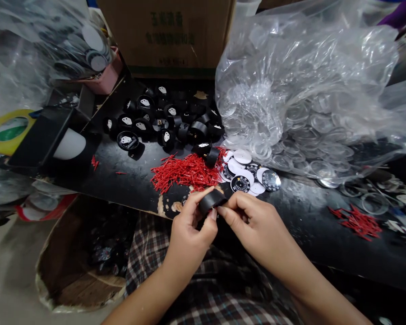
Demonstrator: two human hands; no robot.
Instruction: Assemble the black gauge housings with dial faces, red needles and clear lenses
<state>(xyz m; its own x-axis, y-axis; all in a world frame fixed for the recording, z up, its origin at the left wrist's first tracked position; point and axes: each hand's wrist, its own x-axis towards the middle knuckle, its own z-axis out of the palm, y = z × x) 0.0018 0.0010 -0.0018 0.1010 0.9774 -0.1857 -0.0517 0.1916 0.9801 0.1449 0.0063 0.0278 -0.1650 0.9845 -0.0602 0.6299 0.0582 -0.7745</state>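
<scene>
At the front edge of the black table, my left hand is closed around a round black gauge housing, held tilted. My right hand pinches at the right side of the same housing with thumb and forefinger. Whatever lies between those fingertips is too small or hidden to make out. Just beyond my hands lies a heap of thin red pointers. Beside it is a pile of printed black-and-white dial discs. Further back, several black housings with white inner parts are scattered.
A large clear bag of transparent round covers fills the right back. A cardboard box stands behind. More red pointers lie at right. At left are a yellow tape roll, a pink bin and a floor container holding dark pieces.
</scene>
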